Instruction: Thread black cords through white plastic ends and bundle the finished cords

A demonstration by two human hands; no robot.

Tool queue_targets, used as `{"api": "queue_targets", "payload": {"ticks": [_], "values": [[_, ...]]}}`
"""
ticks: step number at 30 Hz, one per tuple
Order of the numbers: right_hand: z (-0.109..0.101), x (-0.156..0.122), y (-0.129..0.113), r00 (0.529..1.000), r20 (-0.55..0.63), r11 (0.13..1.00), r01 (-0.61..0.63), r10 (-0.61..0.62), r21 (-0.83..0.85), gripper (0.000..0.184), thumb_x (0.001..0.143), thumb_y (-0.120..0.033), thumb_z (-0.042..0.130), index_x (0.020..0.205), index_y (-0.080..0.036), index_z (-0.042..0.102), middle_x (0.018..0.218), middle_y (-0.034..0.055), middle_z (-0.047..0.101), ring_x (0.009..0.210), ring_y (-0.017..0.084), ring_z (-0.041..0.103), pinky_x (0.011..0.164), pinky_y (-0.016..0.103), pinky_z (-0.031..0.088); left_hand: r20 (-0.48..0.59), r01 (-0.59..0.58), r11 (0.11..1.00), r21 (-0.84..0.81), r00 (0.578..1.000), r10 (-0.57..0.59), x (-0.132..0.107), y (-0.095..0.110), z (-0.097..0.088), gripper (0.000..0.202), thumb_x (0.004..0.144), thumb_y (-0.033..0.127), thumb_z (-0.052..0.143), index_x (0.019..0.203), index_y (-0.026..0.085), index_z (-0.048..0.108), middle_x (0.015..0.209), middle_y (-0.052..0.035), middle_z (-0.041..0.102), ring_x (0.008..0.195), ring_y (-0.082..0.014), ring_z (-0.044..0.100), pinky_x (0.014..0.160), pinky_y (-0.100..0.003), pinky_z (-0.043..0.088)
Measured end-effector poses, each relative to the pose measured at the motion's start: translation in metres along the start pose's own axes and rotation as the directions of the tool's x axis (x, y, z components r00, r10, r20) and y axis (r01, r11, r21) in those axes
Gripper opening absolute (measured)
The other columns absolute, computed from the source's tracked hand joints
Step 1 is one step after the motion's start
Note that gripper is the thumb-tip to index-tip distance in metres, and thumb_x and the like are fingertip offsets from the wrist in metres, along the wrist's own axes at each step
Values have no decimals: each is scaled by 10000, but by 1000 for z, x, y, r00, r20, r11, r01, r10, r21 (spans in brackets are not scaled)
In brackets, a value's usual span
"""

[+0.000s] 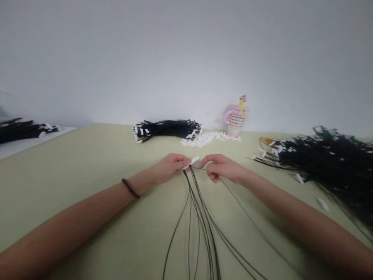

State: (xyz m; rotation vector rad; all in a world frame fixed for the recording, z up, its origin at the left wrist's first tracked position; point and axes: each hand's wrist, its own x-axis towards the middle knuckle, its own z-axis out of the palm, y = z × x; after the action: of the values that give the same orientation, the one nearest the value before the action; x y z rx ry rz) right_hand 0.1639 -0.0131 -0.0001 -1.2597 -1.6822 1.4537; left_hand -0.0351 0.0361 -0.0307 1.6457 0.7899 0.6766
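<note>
Head view puts a white strip (194, 160) between the two hands, its near end pinched between the thumb and fingers of the left hand (169, 167). At its far end, the right hand (225, 169) has its index finger stretched forward and the other fingers curled; a single thin wire (244, 210) runs from the strip into those fingers, but whether they grip it I cannot tell.

Beyond both hands, the counter (101, 155) ends against a pale wall (145, 58). Its left edge slants away well left of the left hand, with a broad stretch of surface between. Room is narrower right of the right hand, where a tangled black heap (326, 159) spreads with white tips showing.

The counter is smooth, matt and yellowish green. Slim, flexible dark wires (188, 181) leave the strip in two clusters and fan out below the hands in loose curves. Ahead of the left hand lies a black bundle (169, 128) with white ends, touching scattered small white pieces (201, 139). Ahead of the right hand stands a pink-handled striped mug (236, 123). A dark beaded bracelet (130, 189) circles the left wrist.
</note>
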Motion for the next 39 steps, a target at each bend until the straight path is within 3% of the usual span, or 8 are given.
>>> {"api": "queue_targets", "payload": {"ticks": [7,10,13,20,24,29,35,39], "values": [[-54,-44,-48,973,-40,944,230,-228,234,81,591,-179,512,621,-150,582,462,-20,544,345,51,419,355,178,287,-29,19,1000,-10,999,-19,1,-1,-2,327,719,437,547,735,113,591,619,2,497,485,-50,296,448,-193,184],[-71,-63,-62,845,-344,817,507,-409,275,190,693,-236,415,614,-155,568,484,-56,547,349,-1,388,403,168,286,-28,22,1000,9,999,-22,1,-2,-3,332,722,439,540,724,111,592,593,9,474,484,-53,292,450,-193,183],[-82,-76,-72,704,-576,782,599,-414,171,430,804,-168,173,710,-140,591,670,-94,605,402,-71,388,460,169,262,-36,27,999,38,999,-25,2,-2,-3,341,718,450,533,725,114,595,598,5,479,487,-59,303,454,-193,197],[-101,-70,-71,569,-703,812,584,-427,-20,317,871,-252,311,826,-269,624,812,-69,630,474,-31,449,443,183,292,-29,28,999,29,999,-27,2,-3,-4,326,724,442,529,720,121,591,599,10,481,481,-56,294,453,-195,187],[-102,-58,-60,568,-657,835,520,-495,-179,207,816,-317,447,824,-219,629,711,5,601,473,33,457,430,196,333,10,31,999,42,999,-32,1,-3,-4,333,732,445,520,702,121,590,575,19,451,476,-55,279,452,-202,172],[-99,-44,-44,545,-630,800,139,-553,-583,216,668,-303,614,806,-141,651,557,22,560,454,86,477,423,209,349,8,29,997,75,1000,-30,0,1,-2,339,728,456,514,680,128,585,556,21,439,471,-60,274,448,-206,164],[-59,-12,-8,744,-445,713,60,-499,-699,162,685,-274,539,660,-140,625,575,28,595,489,102,511,474,205,354,-72,64,995,82,996,-58,0,2,2,349,702,467,531,697,126,603,619,-6,524,479,-61,306,449,-201,201],[-8,4,21,777,-312,688,206,-547,-695,187,710,-232,490,554,-139,533,466,-24,482,441,64,419,462,182,296,-103,90,995,51,991,-84,-2,4,4,348,687,458,552,718,117,614,637,-14,544,497,-63,344,459,-196,227]]}}
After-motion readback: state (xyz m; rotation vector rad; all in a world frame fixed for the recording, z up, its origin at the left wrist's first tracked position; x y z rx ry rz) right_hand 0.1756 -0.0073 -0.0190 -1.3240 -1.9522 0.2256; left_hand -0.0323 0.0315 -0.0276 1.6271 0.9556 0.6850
